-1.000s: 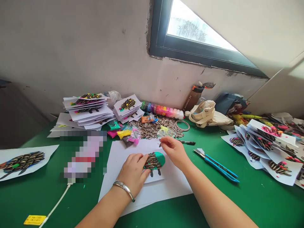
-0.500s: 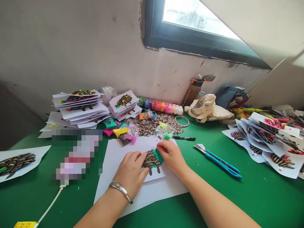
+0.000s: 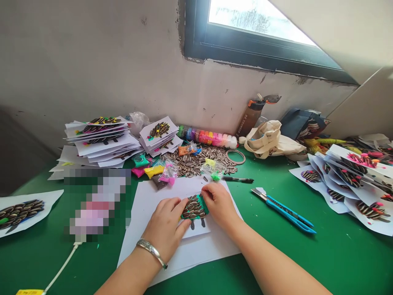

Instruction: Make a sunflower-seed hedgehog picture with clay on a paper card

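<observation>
A white paper card [image 3: 196, 232] bears a hedgehog-like picture made of striped sunflower seeds [image 3: 193, 208] set on a layer of green clay [image 3: 202, 203], with dark legs below. My left hand [image 3: 167, 219] rests on the card's left side, its fingers and thumb spread along the picture's edge. At the upper right of the picture, my right hand [image 3: 219, 205] has thumb and forefinger pinched on a sunflower seed [image 3: 201, 195], which touches the green clay. The fingers partly cover that seed. Larger white sheets [image 3: 138, 246] lie beneath the card.
Loose sunflower seeds [image 3: 190, 166] lie behind, beside bagged clay [image 3: 153, 170] and a tape roll [image 3: 236, 157]. A utility knife [image 3: 284, 211] and a black pen [image 3: 238, 179] are on the right. Stacked seed pictures [image 3: 101, 147] stand left; more cards [image 3: 346, 180] lie far right.
The whole view has shifted slightly. Both hands stay at the picture, with the right fingers still pinched at its upper right edge.
</observation>
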Demonstrator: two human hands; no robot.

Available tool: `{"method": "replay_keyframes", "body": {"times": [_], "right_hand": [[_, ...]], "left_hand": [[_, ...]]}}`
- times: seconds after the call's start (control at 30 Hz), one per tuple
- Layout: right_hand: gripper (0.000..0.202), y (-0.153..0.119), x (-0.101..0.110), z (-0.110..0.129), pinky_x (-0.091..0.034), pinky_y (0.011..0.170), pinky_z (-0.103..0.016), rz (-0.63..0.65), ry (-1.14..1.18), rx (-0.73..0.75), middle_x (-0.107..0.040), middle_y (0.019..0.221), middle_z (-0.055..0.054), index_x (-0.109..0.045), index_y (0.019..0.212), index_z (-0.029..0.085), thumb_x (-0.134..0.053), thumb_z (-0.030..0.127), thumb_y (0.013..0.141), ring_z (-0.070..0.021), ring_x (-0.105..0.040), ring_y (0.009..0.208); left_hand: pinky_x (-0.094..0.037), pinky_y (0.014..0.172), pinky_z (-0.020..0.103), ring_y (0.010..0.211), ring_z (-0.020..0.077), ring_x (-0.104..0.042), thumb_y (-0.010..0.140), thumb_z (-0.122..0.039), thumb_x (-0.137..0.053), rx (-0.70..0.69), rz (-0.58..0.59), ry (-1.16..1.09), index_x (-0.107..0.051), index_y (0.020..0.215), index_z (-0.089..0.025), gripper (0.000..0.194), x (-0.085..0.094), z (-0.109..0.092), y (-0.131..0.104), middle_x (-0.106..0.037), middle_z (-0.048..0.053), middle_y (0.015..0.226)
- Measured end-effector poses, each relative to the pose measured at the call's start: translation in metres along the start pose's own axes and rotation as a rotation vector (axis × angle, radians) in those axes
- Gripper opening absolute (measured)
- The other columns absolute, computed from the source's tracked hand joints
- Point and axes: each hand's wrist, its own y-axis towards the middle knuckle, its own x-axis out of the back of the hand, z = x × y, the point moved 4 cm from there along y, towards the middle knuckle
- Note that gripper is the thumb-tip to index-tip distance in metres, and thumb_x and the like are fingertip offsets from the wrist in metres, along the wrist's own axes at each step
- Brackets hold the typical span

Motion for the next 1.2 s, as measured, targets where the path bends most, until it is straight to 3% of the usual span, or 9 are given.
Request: {"method": "replay_keyframes", "body": {"times": [0.6,0.73,0.83,1.2], "right_hand": [[0.017,0.000,-0.005,0.009,-0.038,0.068,-0.028,0.012,-0.071,0.112,-0.060,0.071,-0.004,-0.064,0.072,0.018,-0.052,0.010,0.082,-0.0191,-0.051,0.076],[0.015,-0.001,0.005,0.003,-0.041,0.072,-0.028,-0.022,-0.026,0.078,-0.062,0.077,-0.004,-0.066,0.084,0.019,-0.054,0.013,0.081,-0.0186,-0.054,0.078],[0.015,-0.004,0.012,-0.001,-0.041,0.071,-0.028,-0.023,-0.029,0.033,-0.061,0.075,-0.003,-0.067,0.078,0.020,-0.053,0.014,0.081,-0.0181,-0.053,0.077],[0.017,-0.006,0.007,0.004,-0.039,0.072,-0.027,0.040,-0.027,0.041,-0.061,0.074,-0.004,-0.069,0.079,0.019,-0.053,0.014,0.081,-0.0179,-0.052,0.079]], "left_hand": [[-0.043,0.093,0.044,0.105,0.0284,-0.050,0.078,-0.024,-0.058,-0.009,-0.020,0.016,-0.059,0.119,-0.019,0.042,0.000,-0.003,0.000,-0.059,0.010,0.112],[-0.042,0.094,0.042,0.107,0.0281,-0.049,0.078,-0.022,-0.057,-0.003,-0.010,0.009,-0.059,0.119,-0.018,0.041,0.001,-0.003,-0.001,-0.059,0.010,0.113],[-0.042,0.094,0.043,0.108,0.0283,-0.048,0.078,-0.022,-0.057,-0.006,-0.007,0.011,-0.059,0.119,-0.018,0.041,0.001,-0.003,-0.001,-0.058,0.010,0.113],[-0.042,0.096,0.044,0.109,0.0292,-0.047,0.080,-0.021,-0.057,0.007,0.022,0.035,-0.058,0.121,-0.014,0.042,-0.001,-0.004,0.000,-0.057,0.012,0.115]]}}
